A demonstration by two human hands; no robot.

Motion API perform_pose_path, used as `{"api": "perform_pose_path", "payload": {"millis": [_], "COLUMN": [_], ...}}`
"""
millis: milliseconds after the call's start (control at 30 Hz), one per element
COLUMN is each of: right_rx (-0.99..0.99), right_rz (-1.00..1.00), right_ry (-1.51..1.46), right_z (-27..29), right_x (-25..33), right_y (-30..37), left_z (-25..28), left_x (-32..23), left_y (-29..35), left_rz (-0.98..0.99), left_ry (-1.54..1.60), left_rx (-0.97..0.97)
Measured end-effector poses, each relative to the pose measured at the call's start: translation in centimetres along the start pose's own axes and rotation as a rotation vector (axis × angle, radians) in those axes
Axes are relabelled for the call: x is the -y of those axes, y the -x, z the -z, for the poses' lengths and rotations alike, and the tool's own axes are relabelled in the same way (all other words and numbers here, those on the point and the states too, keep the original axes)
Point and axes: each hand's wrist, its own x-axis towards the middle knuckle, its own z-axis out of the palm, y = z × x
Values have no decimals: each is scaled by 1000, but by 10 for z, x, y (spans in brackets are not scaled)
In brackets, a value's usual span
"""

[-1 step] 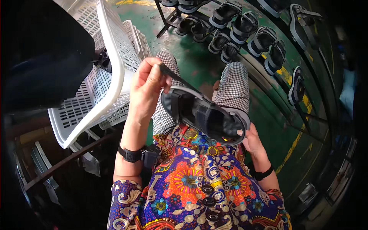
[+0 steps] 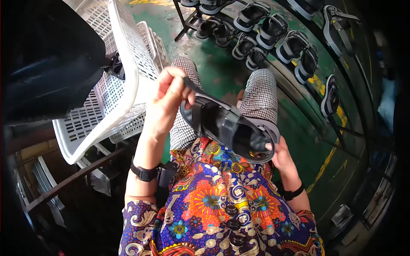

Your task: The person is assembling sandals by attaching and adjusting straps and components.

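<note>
Nearest, at the bottom of the frame, is the wearer's patterned shirt (image 2: 209, 200). Just above it, in the centre, a dark sandal (image 2: 228, 130) is held slantwise over the lap. The right hand (image 2: 282, 153) grips its lower-right end, thumb inside the rim and the other fingers mostly hidden beneath. The left hand (image 2: 166, 94), left of centre, has its fingers closed in a pinch on a dark strap (image 2: 194, 86) at the sandal's upper-left end. The step in hand looks like working that strap; the next move seems to call for a steady right grip while the left guides it. Beyond are the checkered trousers (image 2: 259, 94), a white basket (image 2: 133, 72) at upper left, and racked sandals (image 2: 272, 30) at upper right above a green floor (image 2: 166, 19).
</note>
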Motion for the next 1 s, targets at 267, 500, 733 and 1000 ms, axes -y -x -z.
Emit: {"api": "perform_pose_path", "payload": {"millis": [267, 500, 733, 1000], "right_rx": [-54, -63, -49, -42], "right_rz": [-14, 10, 38, 39], "right_ry": [-116, -196, -68, -5], "right_z": [-10, -18, -16, -23], "right_x": [-4, 4, 13, 20], "right_y": [-1, 0, -6, -13], "left_z": [-24, -32, -23, 10], "left_x": [0, 24, 18, -35], "left_y": [53, 58, 55, 50], "left_rz": [68, -490, -424, -395], "left_ry": [-255, -846, -920, -946], "left_rx": [181, 497, 577, 393]}}
